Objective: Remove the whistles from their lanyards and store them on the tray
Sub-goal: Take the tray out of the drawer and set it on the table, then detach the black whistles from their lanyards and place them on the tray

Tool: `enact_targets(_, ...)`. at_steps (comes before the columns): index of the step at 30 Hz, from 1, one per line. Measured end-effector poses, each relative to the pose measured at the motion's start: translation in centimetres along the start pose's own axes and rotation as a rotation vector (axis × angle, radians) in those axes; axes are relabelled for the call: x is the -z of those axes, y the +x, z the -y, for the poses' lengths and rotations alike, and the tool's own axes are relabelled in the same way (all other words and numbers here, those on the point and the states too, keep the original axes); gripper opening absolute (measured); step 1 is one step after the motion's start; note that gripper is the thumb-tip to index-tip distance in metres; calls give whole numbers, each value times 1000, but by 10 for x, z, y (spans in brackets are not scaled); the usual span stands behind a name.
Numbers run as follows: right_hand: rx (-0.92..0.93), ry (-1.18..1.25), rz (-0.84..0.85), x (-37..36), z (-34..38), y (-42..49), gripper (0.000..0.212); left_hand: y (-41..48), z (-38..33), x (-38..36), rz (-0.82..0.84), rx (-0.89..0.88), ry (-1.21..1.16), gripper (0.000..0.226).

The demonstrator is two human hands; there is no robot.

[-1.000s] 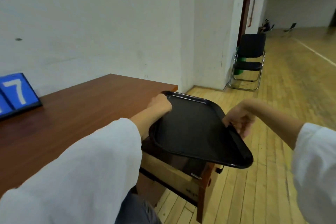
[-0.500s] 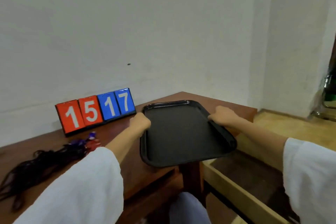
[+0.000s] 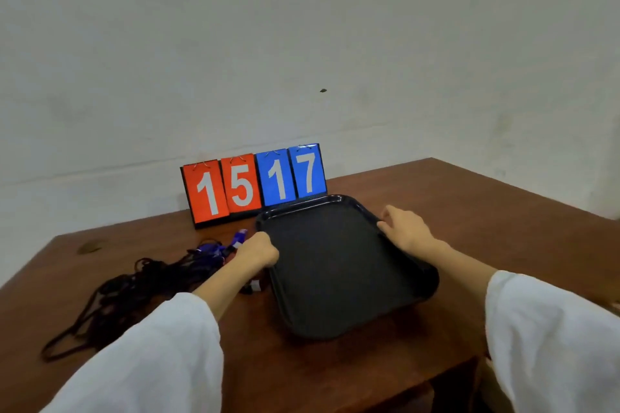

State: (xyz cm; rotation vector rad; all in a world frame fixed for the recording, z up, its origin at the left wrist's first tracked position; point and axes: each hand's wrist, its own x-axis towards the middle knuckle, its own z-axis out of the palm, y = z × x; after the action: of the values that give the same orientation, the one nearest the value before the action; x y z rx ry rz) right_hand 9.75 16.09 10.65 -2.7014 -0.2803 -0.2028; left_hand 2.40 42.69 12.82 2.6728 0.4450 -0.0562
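Both hands are on the tray (image 3: 335, 275), dead centre of the frame. The left hand (image 3: 256, 253) has the left rim: fingers curled tight over the edge, knuckles up, thumb out of sight. The right hand (image 3: 404, 228) takes the far right rim, fingers bent down over the lip and gripping it, with the fingertips hidden behind the edge. The tray is black and bare, and it sits low over the brown table (image 3: 486, 218). Its near right corner looks a touch raised, though I cannot tell whether it lies flat.

Now the whistles (image 3: 240, 239): purple ones, bunched just left of the left hand and partly covered by it. Their black lanyards (image 3: 134, 288) trail off in a tangle toward the lower left of the frame (loops everywhere, no counting them). They lie on the table, beside the tray and not on it. A small pale piece peeks out under the left wrist, too small to name.

Behind the tray's far edge a scoreboard (image 3: 255, 183) stands against the white wall (image 3: 302, 43), red 15 and blue 17. White sleeves (image 3: 553, 345) fill both lower corners.
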Motion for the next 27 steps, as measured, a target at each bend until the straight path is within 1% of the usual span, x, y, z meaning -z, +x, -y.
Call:
enact_targets(2,16,0,17,-10,-5,13,26,6,4,-4,24,16,16,18)
enact_targets(5,32,2,13,-22,-11,21,26,11,3,-8,29,23,57,21)
enact_targets(6,29,1,7,-25,-12,22,25,12,2,-9,35,11,67,18)
enact_targets(8,17,-7,3,-28,-13,23,25,16,3,-9,52,-1,97,3)
enact_targets(10,-5,-54,20,-29,-10,24,25,23,5,-9,52,-16,135,18)
enact_targets(11,-18,-116,34,-29,-8,25,25,26,6,-9,55,-31,152,21)
enact_targets(13,-28,-311,45,-24,2,25,26,27,7,-5,71,-72,214,19)
enact_targets(15,-35,-473,-3,-19,19,23,30,30,9,4,45,-146,268,19)
enact_targets(16,-24,-486,-38,-18,31,22,31,33,13,12,4,-188,275,20)
enact_targets(17,5,-445,-58,-18,45,20,31,35,17,21,-17,-225,254,19)
enact_targets(18,50,-354,-49,-17,60,17,29,36,21,32,5,-263,219,16)
enact_targets(19,106,-229,5,-17,78,12,25,37,28,43,73,-295,167,15)
enact_targets(21,203,65,218,-21,115,-3,19,35,43,57,229,-339,74,12)
enact_targets(22,248,190,330,-25,136,-12,18,33,52,61,265,-344,60,10)
enact_targets(23,297,254,419,-31,153,-20,19,31,60,62,262,-342,67,9)
enact_targets(24,349,252,480,-39,170,-26,22,31,68,60,225,-334,74,10)
enact_targets(25,395,199,508,-47,182,-30,27,31,75,56,162,-330,81,11)
enact_targets(27,487,7,475,-64,200,-34,34,30,88,49,28,-341,83,14)
